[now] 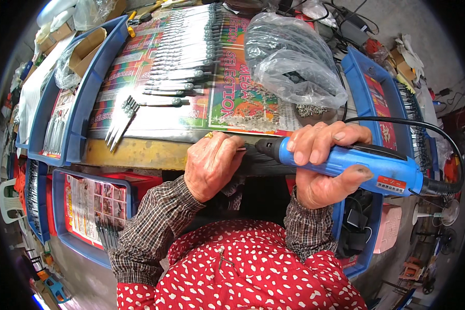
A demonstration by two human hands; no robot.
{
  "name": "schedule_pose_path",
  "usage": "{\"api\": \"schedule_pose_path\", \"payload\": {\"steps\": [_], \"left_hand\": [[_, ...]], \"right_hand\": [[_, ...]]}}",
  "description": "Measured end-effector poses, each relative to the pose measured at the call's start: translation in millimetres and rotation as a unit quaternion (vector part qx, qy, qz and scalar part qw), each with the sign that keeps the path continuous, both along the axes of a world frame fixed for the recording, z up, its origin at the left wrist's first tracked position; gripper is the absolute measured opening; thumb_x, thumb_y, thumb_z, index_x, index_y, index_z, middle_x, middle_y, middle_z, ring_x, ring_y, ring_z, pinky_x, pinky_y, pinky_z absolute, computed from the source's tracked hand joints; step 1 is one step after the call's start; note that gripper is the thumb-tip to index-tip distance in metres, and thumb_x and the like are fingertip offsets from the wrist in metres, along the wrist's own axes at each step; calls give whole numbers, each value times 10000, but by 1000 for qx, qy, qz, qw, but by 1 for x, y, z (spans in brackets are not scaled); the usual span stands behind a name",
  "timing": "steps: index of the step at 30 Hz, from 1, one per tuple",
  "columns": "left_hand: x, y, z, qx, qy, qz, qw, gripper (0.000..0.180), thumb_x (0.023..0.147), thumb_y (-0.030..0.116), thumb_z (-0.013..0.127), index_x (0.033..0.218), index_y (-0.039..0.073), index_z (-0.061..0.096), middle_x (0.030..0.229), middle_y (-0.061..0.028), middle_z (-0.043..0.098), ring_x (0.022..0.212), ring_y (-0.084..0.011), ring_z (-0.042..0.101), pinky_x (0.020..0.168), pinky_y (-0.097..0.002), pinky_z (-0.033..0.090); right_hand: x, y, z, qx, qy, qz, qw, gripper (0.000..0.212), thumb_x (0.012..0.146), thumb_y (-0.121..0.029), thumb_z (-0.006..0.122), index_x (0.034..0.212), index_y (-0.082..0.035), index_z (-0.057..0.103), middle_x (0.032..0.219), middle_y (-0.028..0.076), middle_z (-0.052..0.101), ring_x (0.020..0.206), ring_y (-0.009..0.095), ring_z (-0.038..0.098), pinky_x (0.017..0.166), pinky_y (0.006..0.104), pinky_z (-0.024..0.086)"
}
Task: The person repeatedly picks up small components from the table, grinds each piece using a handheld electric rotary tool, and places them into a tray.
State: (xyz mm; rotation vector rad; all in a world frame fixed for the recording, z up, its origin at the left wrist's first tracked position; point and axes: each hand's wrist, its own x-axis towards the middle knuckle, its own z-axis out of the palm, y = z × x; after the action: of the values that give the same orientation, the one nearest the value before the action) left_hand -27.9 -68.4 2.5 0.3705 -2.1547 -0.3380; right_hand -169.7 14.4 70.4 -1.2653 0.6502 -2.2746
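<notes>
My right hand (331, 164) is wrapped round a blue electric screwdriver (346, 164), held level with its black nose pointing left. A black cord leaves its right end. My left hand (212, 164) is closed in a pinch at the screwdriver's tip, by the table's front edge; what it grips is mostly hidden by the fingers. Beyond the hands, a long row of slim silver pieces with dark ends (183, 57) lies on the table. A few similar pieces (123, 121) lie fanned at the left corner. Small metal bits, apparently screws (256, 106), are scattered on the printed sheet.
A clear plastic bag of dark parts (294, 57) lies at the back right, beside a small heap of screws (312, 111). Blue trays stand at the left (90, 88), right (359, 77) and lower left (59, 206). The cord (449, 142) loops at the right.
</notes>
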Motion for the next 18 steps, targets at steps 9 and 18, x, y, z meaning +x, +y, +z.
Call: {"api": "schedule_pose_path", "payload": {"steps": [9,18], "left_hand": [[0,-1,2,-28,-21,-3,999,343,619,1,679,952,24,597,720,-69,522,614,-221,531,532,-323,426],[1,-2,0,-53,-17,-6,998,314,625,-4,673,930,26,607,730,-60,537,612,-206,535,520,-309,423]], "right_hand": [[2,3,1,6,-6,-4,1000,487,765,-392,683,955,-35,412,620,75,500,536,198,530,544,365,475],[1,5,1,7,-5,-8,1000,481,779,-396,667,964,-41,402,632,76,487,536,191,518,538,351,469]]}}
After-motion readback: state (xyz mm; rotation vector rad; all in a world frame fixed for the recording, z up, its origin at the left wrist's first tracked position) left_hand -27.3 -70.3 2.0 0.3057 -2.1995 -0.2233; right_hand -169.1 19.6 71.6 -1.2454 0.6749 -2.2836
